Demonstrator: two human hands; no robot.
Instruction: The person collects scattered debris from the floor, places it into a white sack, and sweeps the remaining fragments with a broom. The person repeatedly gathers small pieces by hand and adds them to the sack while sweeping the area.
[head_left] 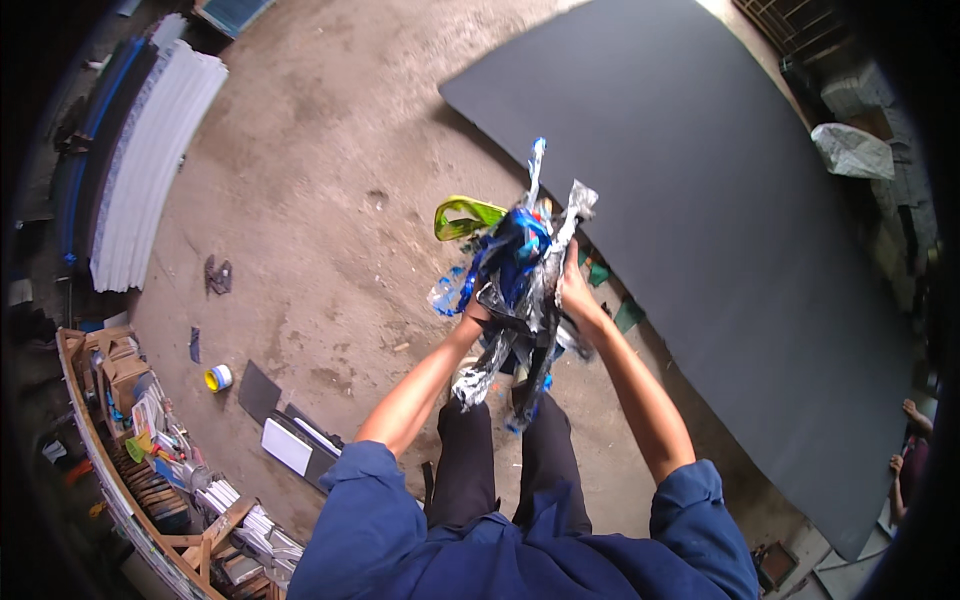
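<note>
A tangled bundle of plastic film scraps [512,255] hangs in front of my legs, blue, silver and black, with strips trailing downward. A yellow-green loop [462,217] sticks out on its left side. My left hand [478,308] grips the bundle from the left, its fingers mostly hidden by the scraps. On the opposite side my right hand [573,288] presses round the silver strips, the fingertips out of sight. Both arms reach forward, holding the bundle above the floor.
A large dark grey sheet [690,200] spans the right side. White stacked panels [160,160] stand at the far left. Lower left are a wooden-edged bin [100,460] of scrap, a yellow-and-white roll [217,377] and a flat white-and-black piece [288,446]. Another person's hands [914,417] show at far right.
</note>
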